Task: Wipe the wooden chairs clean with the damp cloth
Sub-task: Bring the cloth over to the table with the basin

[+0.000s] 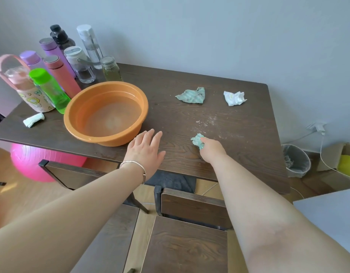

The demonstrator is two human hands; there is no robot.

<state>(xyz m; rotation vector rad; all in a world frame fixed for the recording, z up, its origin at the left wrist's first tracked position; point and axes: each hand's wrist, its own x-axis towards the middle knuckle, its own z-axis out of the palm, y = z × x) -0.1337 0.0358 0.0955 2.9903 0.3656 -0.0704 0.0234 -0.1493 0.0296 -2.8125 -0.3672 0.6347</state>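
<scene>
Chair (pixel 188 247) nearest; basin (pixel 119 138) holds water (pixel 111 117); right hand (pixel 211 147) grips cloth (pixel 197 140).

Head view, as I see it: the left forearm (pixel 75 203) and the right forearm (pixel 268 203) are bare along their whole visible length, as are the left hand (pixel 145 146) and the right hand (pixel 212 149). Round the left wrist sits a bracelet (pixel 133 166), a thin silver-coloured bangle with a small fitting on its thumb side, too small for me to identify.

The right grip (pixel 211 149) holds a scrunched green cloth (pixel 197 140) down on the table (pixel 239 154). The left grip (pixel 145 148) lies flat there too. An orange bowl (pixel 119 141) sits just left of it.
</scene>
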